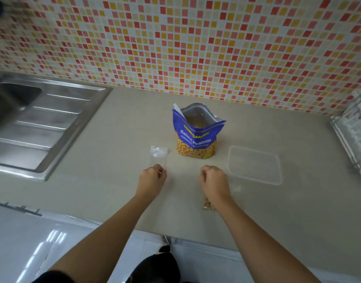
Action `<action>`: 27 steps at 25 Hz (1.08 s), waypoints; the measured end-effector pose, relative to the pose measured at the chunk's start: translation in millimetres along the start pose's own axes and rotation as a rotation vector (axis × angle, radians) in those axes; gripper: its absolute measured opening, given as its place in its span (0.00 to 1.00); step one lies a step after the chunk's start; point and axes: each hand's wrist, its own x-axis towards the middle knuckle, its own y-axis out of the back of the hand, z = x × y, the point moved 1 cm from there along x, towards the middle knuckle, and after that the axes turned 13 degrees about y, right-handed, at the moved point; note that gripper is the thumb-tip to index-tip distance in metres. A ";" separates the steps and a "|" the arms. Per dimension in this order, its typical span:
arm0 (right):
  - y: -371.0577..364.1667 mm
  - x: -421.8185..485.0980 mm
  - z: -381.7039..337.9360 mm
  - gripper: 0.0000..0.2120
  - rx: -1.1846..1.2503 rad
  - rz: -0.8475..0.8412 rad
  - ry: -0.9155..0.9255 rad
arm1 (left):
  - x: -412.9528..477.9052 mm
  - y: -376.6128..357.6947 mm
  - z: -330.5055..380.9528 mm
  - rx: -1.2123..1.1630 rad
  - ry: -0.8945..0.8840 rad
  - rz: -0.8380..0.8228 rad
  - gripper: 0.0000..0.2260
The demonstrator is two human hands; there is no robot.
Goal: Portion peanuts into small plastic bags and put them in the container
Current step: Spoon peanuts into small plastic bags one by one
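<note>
Peanut bag (197, 137) open and upright on tabletop (114, 139), empty small bag (158, 155) just left, left hand (153, 178) curled at its near edge, right hand (213, 180) curled over filled small bag (209, 205), grips unclear, clear container (255, 164) right, sink (42, 123) far left, rack (355, 135) far right

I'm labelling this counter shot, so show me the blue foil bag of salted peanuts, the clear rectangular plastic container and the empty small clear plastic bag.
Blue foil peanut bag (196, 137): head view, printed front.
Clear rectangular plastic container (255, 165): head view, bare base.
Empty small clear plastic bag (158, 155): head view, middle.
</note>
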 end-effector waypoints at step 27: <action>-100.5 -13.1 -54.3 0.31 -0.149 -0.160 -0.002 | 83.3 15.7 -11.3 0.073 0.282 -0.170 0.02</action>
